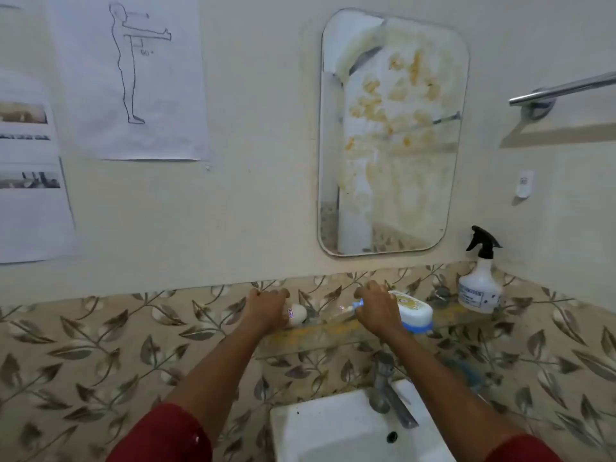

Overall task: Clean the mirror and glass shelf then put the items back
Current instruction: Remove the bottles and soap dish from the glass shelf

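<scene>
- Left hand (268, 310): back to the camera, fingers curled round a small white bottle (296, 315). It grips the bottle at the left end of the glass shelf (313, 340). The bottle's rounded end sticks out on the right side of the hand.
- Right hand (378, 310): knuckles up, fingers bent down over the left end of a white tub (413, 311), touching it. Fingertips are hidden, so I cannot tell whether it really grips.
- A clear tube (340, 314) with a blue end pokes out on the left side of the right hand, between the two hands. Cannot tell if the hand holds it.
- White tub: lies on its side mid-shelf, yellow label up, blue band at the bottom edge, mostly right of the right hand.
- Glass shelf: fixed to the leaf-pattern tiles (100, 345), yellow smears along the front, just below both hands.
- Mirror (393, 135): on the wall above the shelf, well above the hands, covered in yellow-brown smudges.
- Spray bottle (480, 285): upright at the right end of the shelf, black trigger, apart from the right hand.
- Tap (386, 388) and white sink (343, 431): under the shelf, between the forearms.
- Red sleeves (163, 435) at the bottom edge.
- Metal towel bar (563, 90) at upper right, paper sheets (133, 75) taped on the wall at left.
</scene>
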`<state>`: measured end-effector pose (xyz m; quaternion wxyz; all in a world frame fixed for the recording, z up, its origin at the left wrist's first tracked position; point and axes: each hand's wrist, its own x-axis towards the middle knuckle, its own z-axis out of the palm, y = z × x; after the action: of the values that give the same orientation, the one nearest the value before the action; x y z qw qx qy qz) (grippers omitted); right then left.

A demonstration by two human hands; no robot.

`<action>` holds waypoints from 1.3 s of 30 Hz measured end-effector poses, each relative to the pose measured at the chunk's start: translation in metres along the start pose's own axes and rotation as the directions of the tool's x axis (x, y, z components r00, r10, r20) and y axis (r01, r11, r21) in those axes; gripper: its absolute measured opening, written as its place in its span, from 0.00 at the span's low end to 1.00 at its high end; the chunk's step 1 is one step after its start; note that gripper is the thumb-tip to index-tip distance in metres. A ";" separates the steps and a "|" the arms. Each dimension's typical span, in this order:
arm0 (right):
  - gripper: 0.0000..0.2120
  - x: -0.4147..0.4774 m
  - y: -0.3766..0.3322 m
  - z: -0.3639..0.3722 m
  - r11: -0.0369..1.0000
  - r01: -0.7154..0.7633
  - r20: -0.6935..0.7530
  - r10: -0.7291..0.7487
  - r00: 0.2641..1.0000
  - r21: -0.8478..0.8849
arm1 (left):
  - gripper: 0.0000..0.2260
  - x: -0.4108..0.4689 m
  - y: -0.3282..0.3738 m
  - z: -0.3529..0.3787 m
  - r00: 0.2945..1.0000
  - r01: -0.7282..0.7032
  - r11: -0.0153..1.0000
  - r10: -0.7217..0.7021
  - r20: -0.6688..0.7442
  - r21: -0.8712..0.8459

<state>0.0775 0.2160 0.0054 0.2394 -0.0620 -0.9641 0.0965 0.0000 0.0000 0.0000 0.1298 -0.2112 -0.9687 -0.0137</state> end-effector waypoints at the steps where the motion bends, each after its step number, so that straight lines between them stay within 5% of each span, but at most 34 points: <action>1: 0.15 0.002 0.002 0.002 1.000 -0.016 0.023 0.016 1.000 -0.005 | 0.21 0.000 0.001 0.003 1.000 0.009 1.000 -0.009 0.029 0.003; 7: 0.17 0.020 0.009 0.020 0.992 0.104 0.052 -0.101 0.994 -0.066 | 0.21 0.006 -0.001 0.023 1.000 -0.006 0.999 0.007 -0.009 0.051; 20: 0.25 0.049 -0.009 0.032 0.904 0.383 0.310 -0.315 0.897 -0.191 | 0.20 0.010 -0.011 0.025 0.990 0.064 0.983 -0.085 -0.115 -0.171; 28: 0.24 0.051 -0.011 0.039 0.875 0.445 0.308 -0.377 0.873 -0.192 | 0.24 0.000 -0.021 0.018 0.932 0.101 0.804 -0.282 -0.227 -0.586; 32: 0.26 0.049 -0.006 0.041 0.877 0.437 0.153 -0.412 0.898 -0.199 | 0.26 -0.007 -0.023 0.010 0.912 0.083 0.684 -0.345 -0.220 -0.725; 37: 0.27 0.030 0.005 0.018 0.946 0.308 -0.382 -0.324 0.865 -0.104 | 0.19 -0.016 -0.023 0.002 0.913 0.016 0.530 -0.353 -0.203 -0.848; 39: 0.21 0.013 0.014 0.012 0.959 0.271 -0.527 -0.188 0.829 0.083 | 0.18 -0.022 -0.021 -0.003 0.904 0.011 0.442 -0.388 -0.179 -0.897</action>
<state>0.0614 0.2302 -0.0026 0.5016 0.0498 -0.8551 0.1211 0.0113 -0.0282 -0.0024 0.1744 -0.1228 -0.7978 -0.5640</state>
